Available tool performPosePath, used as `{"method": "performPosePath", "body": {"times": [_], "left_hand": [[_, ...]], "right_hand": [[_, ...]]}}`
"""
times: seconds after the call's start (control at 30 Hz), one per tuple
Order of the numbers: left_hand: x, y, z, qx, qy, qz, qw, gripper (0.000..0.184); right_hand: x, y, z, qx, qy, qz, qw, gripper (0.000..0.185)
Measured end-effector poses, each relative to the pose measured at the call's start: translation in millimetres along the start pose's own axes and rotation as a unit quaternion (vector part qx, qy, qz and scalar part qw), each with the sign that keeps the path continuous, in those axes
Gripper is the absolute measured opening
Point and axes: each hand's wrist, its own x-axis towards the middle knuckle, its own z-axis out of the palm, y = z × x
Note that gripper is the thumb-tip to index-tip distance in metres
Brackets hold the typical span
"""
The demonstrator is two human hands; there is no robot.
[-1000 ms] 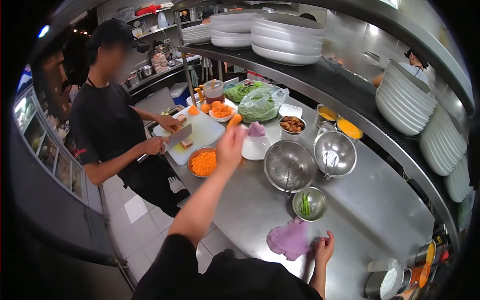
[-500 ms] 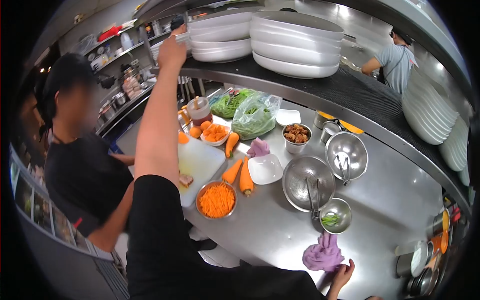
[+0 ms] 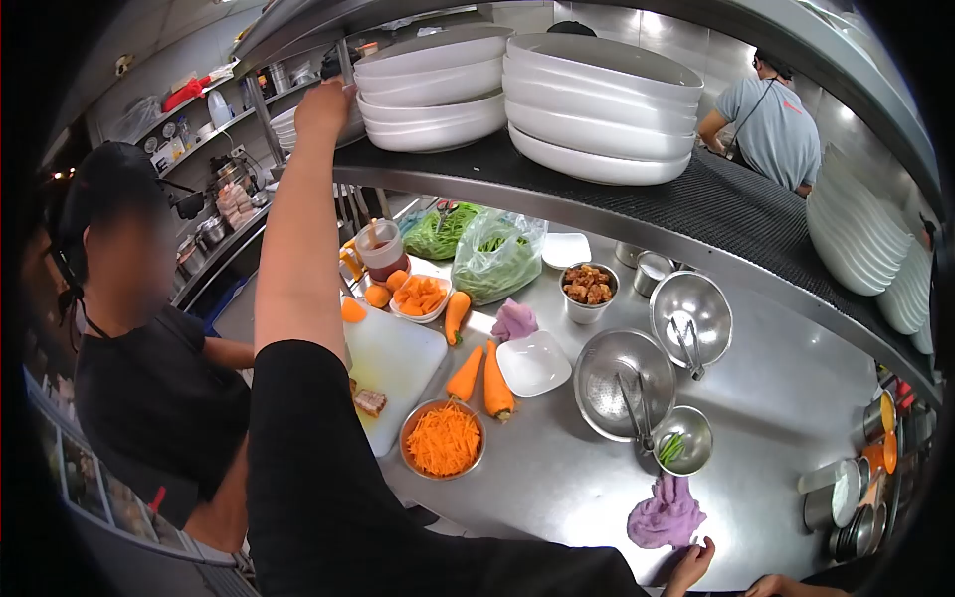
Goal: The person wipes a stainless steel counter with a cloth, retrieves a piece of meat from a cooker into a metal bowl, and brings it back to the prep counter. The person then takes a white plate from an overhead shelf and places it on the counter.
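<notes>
My left hand (image 3: 326, 107) is raised at the left end of the shelf. Its fingers are curled in front of a small stack of white plates (image 3: 286, 127); what they grip is hidden. Right beside it rises a stack of white oval dishes (image 3: 430, 88). Low in the view, my right hand (image 3: 693, 565) is at the steel table, fingers slightly bent and apart, holding nothing visible. A crumpled purple cloth (image 3: 665, 517) lies just beyond it. Past the cloth stands a small steel bowl (image 3: 701, 426) with green pieces.
A steel colander (image 3: 609, 373) with tongs, a bowl of shredded carrot (image 3: 444, 441), whole carrots (image 3: 496, 383) and a cutting board (image 3: 418, 343) occupy the table. A co-worker (image 3: 149, 398) stands left. Another person's hand (image 3: 781, 586) shows lower right.
The view has shifted, and my left hand appears slightly left and lower, beside the plates. Another person's hand has come into sight at lower right. The grey-shirted person has turned further away.
</notes>
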Motion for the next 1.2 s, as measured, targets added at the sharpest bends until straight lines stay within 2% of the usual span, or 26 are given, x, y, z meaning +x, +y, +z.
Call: {"method": "performPosePath", "body": {"times": [0.13, 0.2, 0.23, 0.3, 0.5, 0.57, 0.63, 0.67, 0.73, 0.93, 1.03, 1.07, 1.13, 1.2], "left_hand": [[3.6, -7.5, -20.1, -0.012, -0.017, -0.002, 1.0, 0.047], [4.5, -19.0, -20.0, -0.005, -0.014, 0.071, 0.997, 0.042], [7.8, -27.4, -13.3, -0.003, -0.013, 0.072, 0.997, 0.042], [10.7, -33.1, -5.4, -0.013, 0.05, 0.11, 0.993, 0.039], [14.3, -17.9, -29.9, -0.059, 0.089, 0.097, 0.99, 0.034], [14.4, -19.2, -32.4, -0.055, 0.112, 0.103, 0.987, 0.035], [17.1, -18.0, -39.2, -0.013, 0.025, 0.077, 0.997, 0.037], [12.6, -19.8, -38.7, -0.011, 0.027, 0.076, 0.997, 0.037], [0.0, -23.3, -31.8, 0.03, 0.066, 0.082, 0.994, 0.042], [2.3, -30.2, -46.7, -0.004, 0.178, 0.13, 0.975, 0.045], [3.3, -36.0, -69.0, 0.012, 0.142, 0.12, 0.982, 0.045], [-2.3, -37.7, -76.6, 0.044, 0.168, 0.144, 0.974, 0.049], [16.7, -71.9, -61.9, 0.007, 0.231, 0.181, 0.956, 0.058], [-0.5, -72.4, -87.4, 0.072, 0.23, 0.187, 0.952, 0.059]], "right_hand": [[-2.1, -12.2, -4.1, 0.001, -0.011, 0.047, 0.999, 0.032], [-4.6, -19.5, -2.0, -0.055, 0.013, -0.006, 0.998, 0.029], [-6.0, -28.2, -2.2, -0.053, 0.011, -0.005, 0.999, 0.029], [-6.5, -44.0, -5.9, -0.069, 0.004, 0.014, 0.998, 0.028], [-3.7, -25.7, -6.7, -0.053, -0.002, 0.006, 0.999, 0.027], [-4.1, -24.3, -4.9, -0.063, 0.01, -0.005, 0.998, 0.027], [-3.7, -27.3, -0.7, -0.067, 0.025, -0.016, 0.997, 0.026], [-3.4, -28.7, -0.1, -0.082, 0.029, -0.014, 0.996, 0.026], [-3.3, -37.0, -0.8, -0.094, 0.035, -0.013, 0.995, 0.026], [-2.3, -32.5, -6.6, -0.082, 0.006, -0.001, 0.997, 0.026], [-1.9, -43.0, -6.8, -0.079, -0.005, 0.0, 0.997, 0.026], [-1.3, -42.9, -6.3, -0.086, -0.011, -0.002, 0.996, 0.028], [-0.2, -31.9, -6.9, -0.06, -0.013, 0.009, 0.998, 0.03], [0.7, -28.8, -6.5, -0.015, 0.01, 0.019, 1.0, 0.026]]}}
